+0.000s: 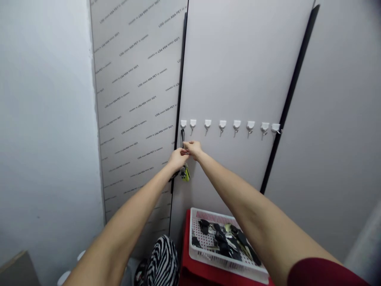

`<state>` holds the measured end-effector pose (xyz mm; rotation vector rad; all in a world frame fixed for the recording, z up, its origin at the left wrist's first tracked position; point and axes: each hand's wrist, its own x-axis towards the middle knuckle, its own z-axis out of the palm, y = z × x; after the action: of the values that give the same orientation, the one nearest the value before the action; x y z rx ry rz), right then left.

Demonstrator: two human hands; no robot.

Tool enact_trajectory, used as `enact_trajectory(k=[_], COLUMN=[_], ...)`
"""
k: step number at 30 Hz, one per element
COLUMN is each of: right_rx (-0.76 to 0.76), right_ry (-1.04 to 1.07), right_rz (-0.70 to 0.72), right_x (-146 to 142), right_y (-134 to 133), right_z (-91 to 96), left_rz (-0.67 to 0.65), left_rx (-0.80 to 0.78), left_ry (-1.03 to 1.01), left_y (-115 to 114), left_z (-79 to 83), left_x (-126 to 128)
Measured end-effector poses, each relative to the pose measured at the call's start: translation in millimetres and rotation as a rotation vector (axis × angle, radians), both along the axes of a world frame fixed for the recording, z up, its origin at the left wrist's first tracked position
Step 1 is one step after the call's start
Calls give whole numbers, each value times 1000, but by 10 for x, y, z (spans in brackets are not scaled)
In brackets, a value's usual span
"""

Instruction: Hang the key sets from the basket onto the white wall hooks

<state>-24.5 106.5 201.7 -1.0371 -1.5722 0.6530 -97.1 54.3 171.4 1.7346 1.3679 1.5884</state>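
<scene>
Left hand [177, 158] and right hand [194, 148], pinched on black strap [182, 136], by "ASA PET" panel [133, 123]

A pale, whitish wall [47, 99] fills the left side, meeting a grey panel [125, 91] covered with slanted rows of printed lettering. Next come 2 smooth, plain panels — a middle panel [247, 59] and a right panel [336, 103] — with a black strip [293, 85] running between them. Low down sits a red stand [185, 264]. The light is cool and soft.

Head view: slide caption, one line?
Left hand and right hand meet at a dark strap below the leftmost white hook, above a white plastic basket of keys.
</scene>
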Motion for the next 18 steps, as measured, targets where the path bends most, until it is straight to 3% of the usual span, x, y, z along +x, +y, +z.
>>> enact_trajectory(k=[3, 5, 8, 10, 14, 18], right_rx=[-60, -101, -208, -304, -344, -197], right_ry=[15, -40, -222, -353, -696, -973], right_rz=[-21, 51, 172, 171, 108, 84], right_x=[124, 310, 739, 1069, 1577, 1707], right_y=[-180, -334, -570, -709, -934, -1098], right_z=[-117, -300, -730, -1065, -1655, -1949], left_rz=[-32, -85, -171, -215, -286, -317], left_rx=[-31, -88, -228, -324, -394, -286], left_ry=[-23, -41, -51, -21, 183, 520], left_y=[-72, -141, -248, -313, -430, -545], left_z=[-212, -432, -866, -1180, -1689, -1901], left_x=[74, 160, 372, 559, 904, 1034])
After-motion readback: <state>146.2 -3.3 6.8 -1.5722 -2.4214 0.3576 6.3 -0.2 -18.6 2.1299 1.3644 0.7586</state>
